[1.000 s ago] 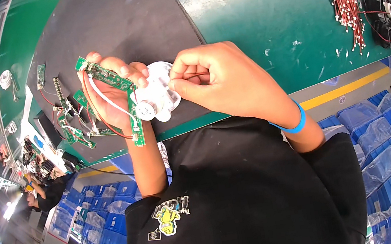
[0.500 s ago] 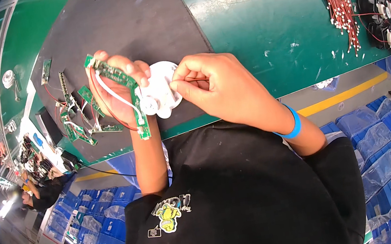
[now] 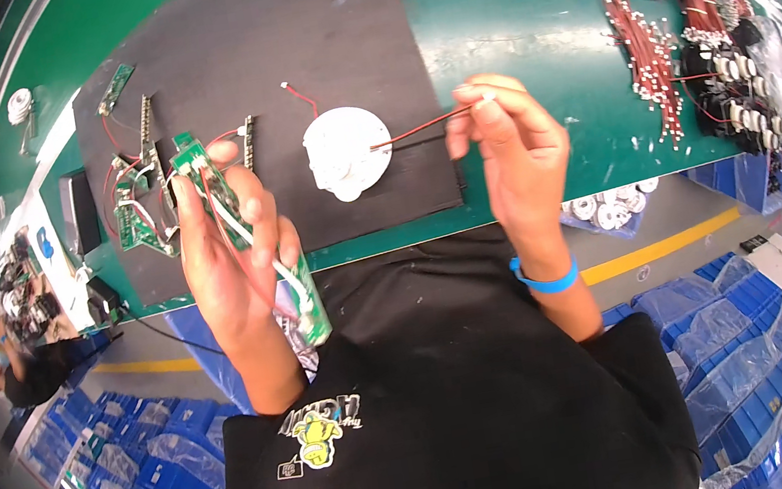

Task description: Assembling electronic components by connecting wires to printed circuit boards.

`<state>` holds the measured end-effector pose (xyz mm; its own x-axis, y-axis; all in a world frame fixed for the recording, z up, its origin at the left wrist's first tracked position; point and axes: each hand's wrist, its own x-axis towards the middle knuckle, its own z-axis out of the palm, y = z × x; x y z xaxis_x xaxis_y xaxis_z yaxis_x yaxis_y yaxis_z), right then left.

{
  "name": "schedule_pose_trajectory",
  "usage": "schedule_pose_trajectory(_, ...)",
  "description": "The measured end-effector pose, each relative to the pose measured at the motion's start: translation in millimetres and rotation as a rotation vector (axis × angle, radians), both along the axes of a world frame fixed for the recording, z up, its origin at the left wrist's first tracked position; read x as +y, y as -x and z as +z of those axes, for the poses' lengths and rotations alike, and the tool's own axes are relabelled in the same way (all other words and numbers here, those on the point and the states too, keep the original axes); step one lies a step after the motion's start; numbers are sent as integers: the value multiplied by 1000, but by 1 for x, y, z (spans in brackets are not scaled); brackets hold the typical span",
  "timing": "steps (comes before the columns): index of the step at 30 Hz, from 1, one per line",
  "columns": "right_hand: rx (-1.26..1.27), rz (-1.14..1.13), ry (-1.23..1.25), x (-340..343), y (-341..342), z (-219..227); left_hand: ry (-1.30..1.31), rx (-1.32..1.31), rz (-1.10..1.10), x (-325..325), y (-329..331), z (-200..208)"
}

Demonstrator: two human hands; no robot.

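My left hand (image 3: 237,283) is closed on a green circuit board assembly (image 3: 314,315). White and red wires run along it, and one board end sticks up past the fingertips. To its right, a white round plastic housing (image 3: 333,142) lies on the dark mat (image 3: 276,19). A short red lead (image 3: 300,96) stands out from its far side. Another dark red wire (image 3: 424,125) stretches from the housing to my right hand (image 3: 525,148). Thumb and fingers there pinch the wire's end, by a small white connector (image 3: 488,99).
Several green circuit boards (image 3: 133,222) with wires lie on the mat's left side. At the right are bundled red wires (image 3: 645,70) and black parts with white discs (image 3: 735,77). A bag of white round parts (image 3: 608,210) hangs below the table edge. Blue bins (image 3: 757,392) stand behind me.
The white housing has gone from my hands onto the mat. My left hand has moved down and left with the boards. My right hand has moved right, drawing the wire out straight.
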<state>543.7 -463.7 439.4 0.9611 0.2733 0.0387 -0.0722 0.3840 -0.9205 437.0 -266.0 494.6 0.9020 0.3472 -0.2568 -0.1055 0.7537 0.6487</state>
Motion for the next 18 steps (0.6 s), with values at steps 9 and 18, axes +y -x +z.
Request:
schedule_pose_trajectory(9,-687,166,501,13,5,24,68,58,-234,-37,-1,-1)
schedule_pose_trajectory(18,-661,244,438,29,19,29,-221,65,-347,-39,3,-4)
